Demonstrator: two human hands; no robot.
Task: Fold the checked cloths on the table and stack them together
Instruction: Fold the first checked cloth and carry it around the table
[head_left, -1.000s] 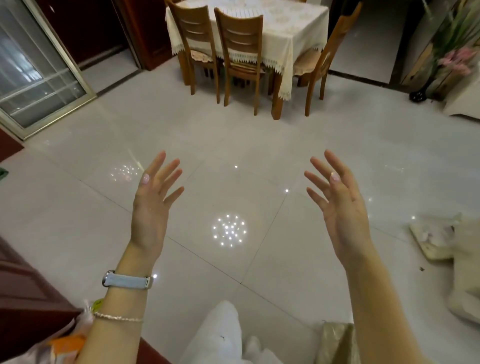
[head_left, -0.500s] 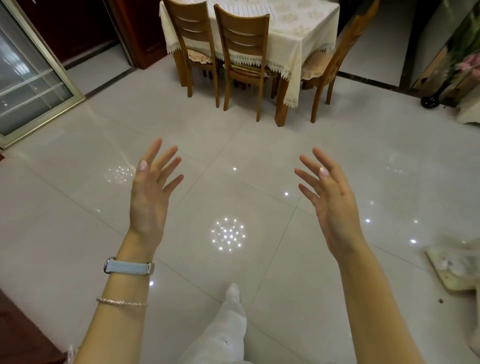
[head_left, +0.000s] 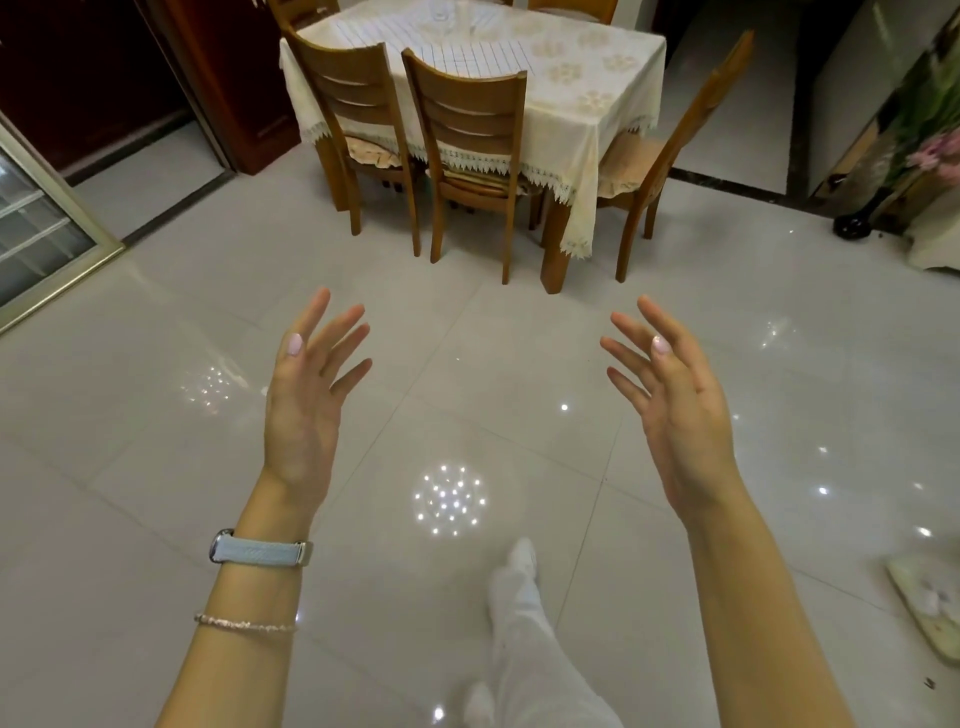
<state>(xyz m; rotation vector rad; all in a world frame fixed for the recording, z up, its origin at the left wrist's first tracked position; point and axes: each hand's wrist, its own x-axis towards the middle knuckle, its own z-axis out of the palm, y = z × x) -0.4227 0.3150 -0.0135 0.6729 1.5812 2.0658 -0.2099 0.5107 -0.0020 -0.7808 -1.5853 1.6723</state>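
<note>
A white checked cloth (head_left: 457, 49) lies spread on the far dining table (head_left: 587, 104), which wears a cream lace-edged tablecloth. Its near edge is partly hidden behind two chair backs. My left hand (head_left: 306, 400) is raised in front of me over the floor, fingers apart and holding nothing; a watch and a bracelet sit on that wrist. My right hand (head_left: 670, 405) is held up the same way, fingers spread and nothing in it. Both hands are well short of the table.
Two wooden chairs (head_left: 467, 130) stand tucked in on the table's near side, a third chair (head_left: 670, 150) at its right. Glossy tiled floor (head_left: 156, 441) lies between. A glass sliding door (head_left: 41, 223) is at left, a flower pot (head_left: 852, 223) at right, a mat (head_left: 930, 608) on the floor lower right. My white-trousered leg (head_left: 519, 623) is forward.
The view has moved closer to the table and tilted so its top and the checked cloth show. Both hands stay raised and open. My leg has stepped forward.
</note>
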